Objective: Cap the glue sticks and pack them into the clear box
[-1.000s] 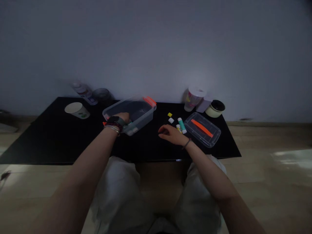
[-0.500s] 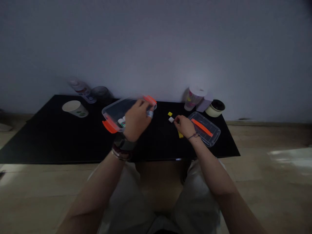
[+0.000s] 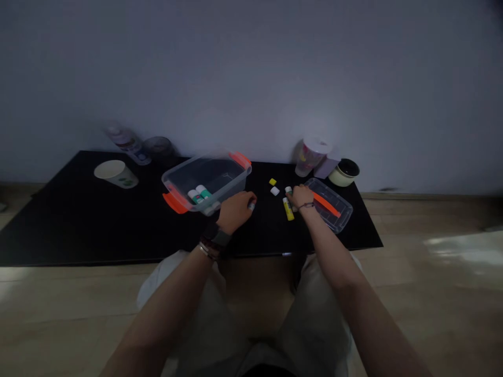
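Now my left hand (image 3: 236, 211) pinches a white-capped stick (image 3: 251, 206) beside the orange-latched clear plastic tub (image 3: 206, 180); my curled right hand (image 3: 302, 197) sits just beside a yellow glue stick (image 3: 288, 209), near the clear lid (image 3: 334, 212), its grip unclear, on the black surface (image 3: 58, 230).

The left hand (image 3: 236, 211) hides most of the stick (image 3: 251, 206); label unreadable.

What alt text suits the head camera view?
Two bare hands over a black table: the left hand grips a small tube beside a clear plastic box holding glue sticks; the right hand sits by a yellow glue stick and clear lid.
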A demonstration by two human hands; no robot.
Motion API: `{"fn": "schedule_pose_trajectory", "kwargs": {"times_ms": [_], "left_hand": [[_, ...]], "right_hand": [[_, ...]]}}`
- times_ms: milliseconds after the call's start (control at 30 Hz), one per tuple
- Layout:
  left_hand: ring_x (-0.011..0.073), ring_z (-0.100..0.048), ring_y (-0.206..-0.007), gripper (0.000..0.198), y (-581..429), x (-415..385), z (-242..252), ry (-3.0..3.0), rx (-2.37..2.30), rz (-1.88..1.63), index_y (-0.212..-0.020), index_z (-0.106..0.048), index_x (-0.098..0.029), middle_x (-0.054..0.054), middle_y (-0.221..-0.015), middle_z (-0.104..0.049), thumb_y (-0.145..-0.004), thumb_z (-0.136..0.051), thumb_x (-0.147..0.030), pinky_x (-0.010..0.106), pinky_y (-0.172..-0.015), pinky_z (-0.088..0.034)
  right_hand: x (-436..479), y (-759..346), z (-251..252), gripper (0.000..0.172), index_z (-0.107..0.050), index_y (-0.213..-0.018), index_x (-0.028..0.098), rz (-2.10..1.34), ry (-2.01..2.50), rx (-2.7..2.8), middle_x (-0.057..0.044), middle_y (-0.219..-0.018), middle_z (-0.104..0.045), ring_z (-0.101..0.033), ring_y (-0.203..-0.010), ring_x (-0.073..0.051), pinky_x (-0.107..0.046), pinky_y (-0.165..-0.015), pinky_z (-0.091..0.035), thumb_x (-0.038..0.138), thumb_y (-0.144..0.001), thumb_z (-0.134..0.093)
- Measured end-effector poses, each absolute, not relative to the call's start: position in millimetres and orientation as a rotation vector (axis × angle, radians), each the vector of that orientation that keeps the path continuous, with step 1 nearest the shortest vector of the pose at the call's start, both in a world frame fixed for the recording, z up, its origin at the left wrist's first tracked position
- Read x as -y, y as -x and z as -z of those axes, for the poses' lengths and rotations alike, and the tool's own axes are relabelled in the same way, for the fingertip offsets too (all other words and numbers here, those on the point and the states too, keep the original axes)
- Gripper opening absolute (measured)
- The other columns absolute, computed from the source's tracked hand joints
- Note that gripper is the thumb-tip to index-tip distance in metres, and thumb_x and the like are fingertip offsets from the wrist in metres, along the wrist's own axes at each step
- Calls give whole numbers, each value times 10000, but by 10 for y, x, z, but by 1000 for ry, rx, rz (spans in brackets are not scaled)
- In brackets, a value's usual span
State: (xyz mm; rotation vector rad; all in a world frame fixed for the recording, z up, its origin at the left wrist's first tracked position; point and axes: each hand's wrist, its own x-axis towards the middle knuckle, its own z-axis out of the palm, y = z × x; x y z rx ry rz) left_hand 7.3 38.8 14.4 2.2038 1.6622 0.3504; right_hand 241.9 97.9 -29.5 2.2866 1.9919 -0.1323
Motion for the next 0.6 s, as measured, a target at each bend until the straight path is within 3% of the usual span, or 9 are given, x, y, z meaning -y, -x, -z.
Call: {"fn": "schedule_pose_trajectory", "kwargs": {"times_ms": [233,367,500,600], "left_hand": [[250,-678,-984,221,-107,-397,-60,-2118,-1549,-460,-1061,-685,-236,59,-1062,-738,-899,-535,-246,335,-777,-496],[229,-681,-917,283,-127,-452,65,-1963,-1453,-639,-1140,-655,-198,80,-1023,-732,-901,-566,-321,355,-826,-517],[232,-674,-1005,510,-213,-490,165,-1608,-1307,-836,-1291,-562,-152,122,-1150,-704,-874,-619,-440,368,-890,-521],[248,-667,-1016,565,-275,-491,196,-1333,-1164,-895,-1248,-580,-145,118,-1130,-704,-837,-654,-527,360,-840,-539]], "right_hand": [[-1017,-2462,209,414,-691,-1175,91,290,-2398,-1890,-228,-1196,-687,-664,-1116,-312,-350,-883,-493,417,-974,-534],[-1037,-2470,72,374,-696,-1132,124,460,-2568,-2054,-177,-1133,-721,-677,-1077,-270,-326,-877,-485,429,-976,-546],[-909,-2261,25,348,-708,-1005,135,1143,-2510,-2475,-79,-936,-742,-680,-864,-186,-269,-761,-491,453,-946,-580],[-763,-2067,32,355,-724,-929,142,1764,-2142,-2606,-33,-812,-714,-641,-736,-155,-258,-684,-483,473,-921,-595]]}}
